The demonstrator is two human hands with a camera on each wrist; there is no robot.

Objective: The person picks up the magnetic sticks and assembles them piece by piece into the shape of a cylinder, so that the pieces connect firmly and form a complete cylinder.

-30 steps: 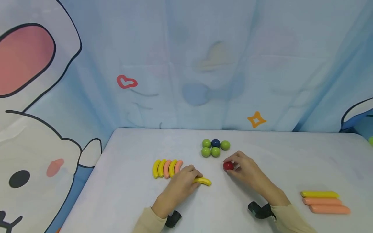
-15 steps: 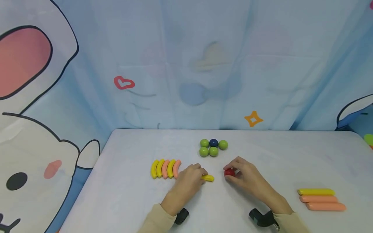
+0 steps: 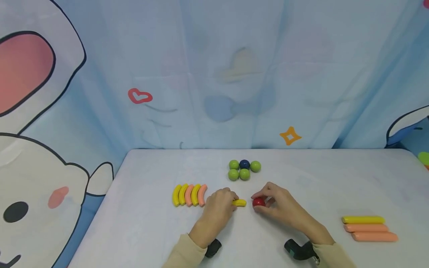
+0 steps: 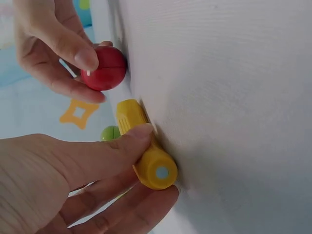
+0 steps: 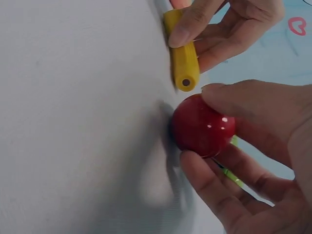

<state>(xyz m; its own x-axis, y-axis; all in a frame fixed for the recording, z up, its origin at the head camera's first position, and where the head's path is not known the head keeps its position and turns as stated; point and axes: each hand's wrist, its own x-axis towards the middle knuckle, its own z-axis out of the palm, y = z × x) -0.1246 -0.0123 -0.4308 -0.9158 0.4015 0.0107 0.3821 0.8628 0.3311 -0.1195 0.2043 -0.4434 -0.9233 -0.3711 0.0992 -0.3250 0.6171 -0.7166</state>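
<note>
Between thumb and fingers my left hand (image 3: 218,208) pinches a curved yellow stick (image 3: 240,203), low over the white table. Its near end, in the left wrist view, bears a pale round dot (image 4: 162,172); in the right wrist view, the other end shows a dark round dot (image 5: 185,82). My right hand (image 3: 279,204) grips a glossy red ball (image 3: 258,201) with thumb and fingertips, close to the tabletop. A small gap lies between the ball and the stick's right end in the head view.
Curved yellow and orange sticks (image 3: 189,195) stand side by side left of my left hand. Several green balls (image 3: 233,174) and one dark blue ball (image 3: 244,164) sit together farther back. Straight yellow (image 3: 363,219) and orange sticks (image 3: 374,236) lie at the right. A blue curtain (image 3: 201,74) hangs behind.
My left hand has moved right with the yellow stick, which now lies level across the view. My right hand has brought the red ball nearer, then left toward the stick's end.
</note>
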